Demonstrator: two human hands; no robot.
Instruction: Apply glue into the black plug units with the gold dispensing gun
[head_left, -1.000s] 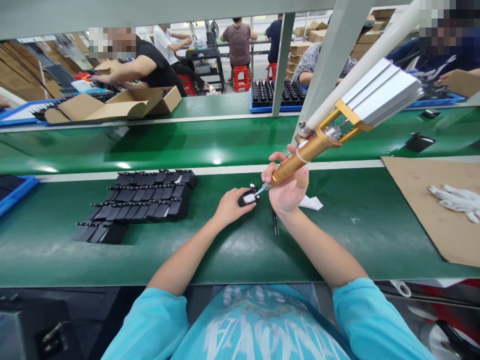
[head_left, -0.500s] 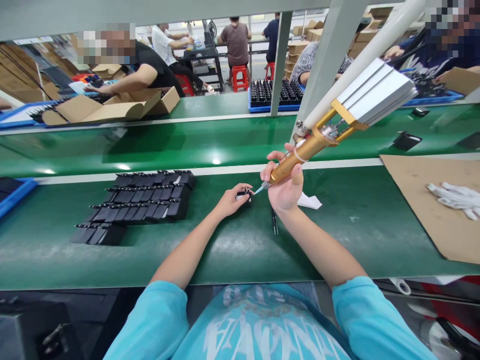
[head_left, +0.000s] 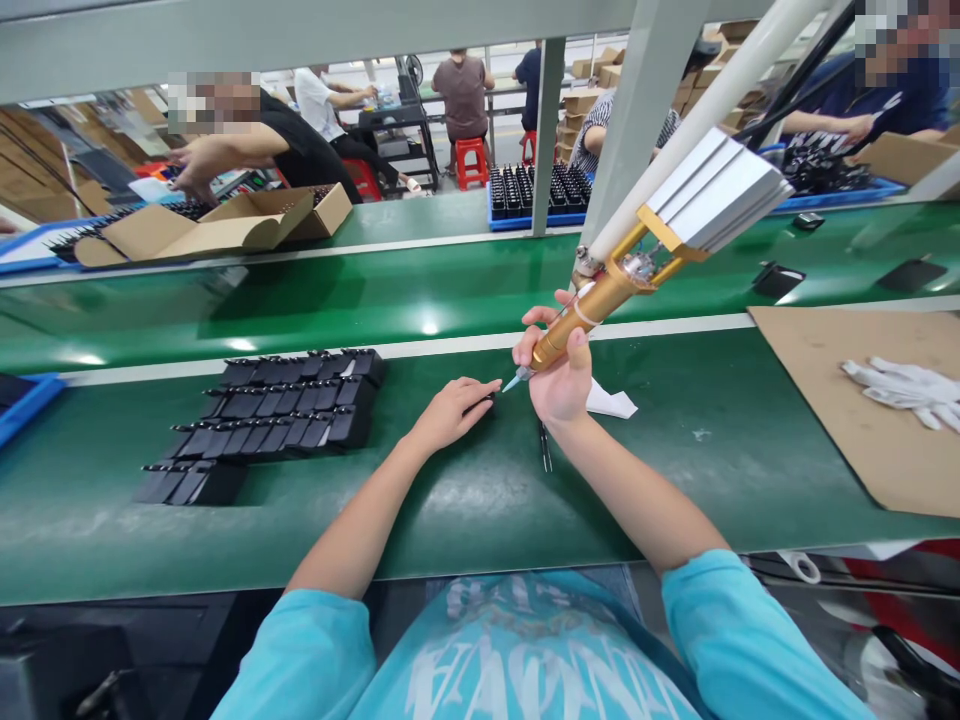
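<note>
My right hand (head_left: 559,375) is closed round a gold glue dispenser (head_left: 585,318) with a silver finned block at its upper end. Its pale blue nozzle tip (head_left: 514,382) points down left, close to the fingertips of my left hand (head_left: 452,412). Under those fingers is a small black plastic housing (head_left: 480,408), mostly covered by the hand, which grips it on the green bench. Black tweezers (head_left: 546,448) lie below my right hand, and a crumpled white paper (head_left: 613,402) is just right of it. Rows of black housings (head_left: 277,410) stand to the left.
A cardboard sheet (head_left: 810,400) bearing white gloves (head_left: 904,385) lies at the right. A blue tray (head_left: 37,410) is at the left edge. Across the green conveyor (head_left: 337,290), co-workers sit among open cartons (head_left: 247,222) and a blue tray of black parts (head_left: 517,220). A grey post (head_left: 626,130) rises ahead.
My left fingers have come down over the black housing, hiding more of it, and the hand sits slightly further left. The dispenser stays in my right hand. The view has shifted a little.
</note>
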